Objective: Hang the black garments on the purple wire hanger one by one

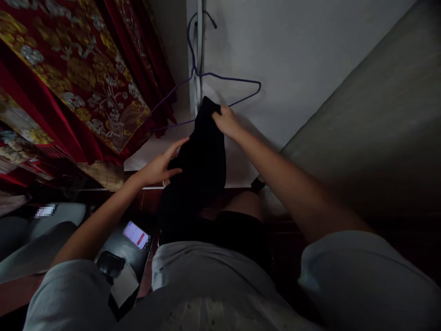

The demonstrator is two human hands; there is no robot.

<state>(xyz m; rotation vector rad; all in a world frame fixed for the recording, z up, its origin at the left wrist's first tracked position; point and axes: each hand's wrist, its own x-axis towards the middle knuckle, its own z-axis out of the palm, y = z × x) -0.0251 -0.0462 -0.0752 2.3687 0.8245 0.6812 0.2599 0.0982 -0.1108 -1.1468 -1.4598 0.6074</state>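
Filling the upper left, a red curtain (84, 69) carries gold and silver patterning. A black garment (206, 158) hangs before the middle of a purple hanger's lower bar; whether it wraps the bar cannot be told. The purple hanger (194, 69) is against a pale wall (303, 59). Lower left is a dark surface (134, 259). The right hand (228, 123) pinches the garment's upper right edge; the left hand (160, 166), thumb and fingers wide, meets its left edge. A lit phone (136, 234) lies near the surface's far right corner.
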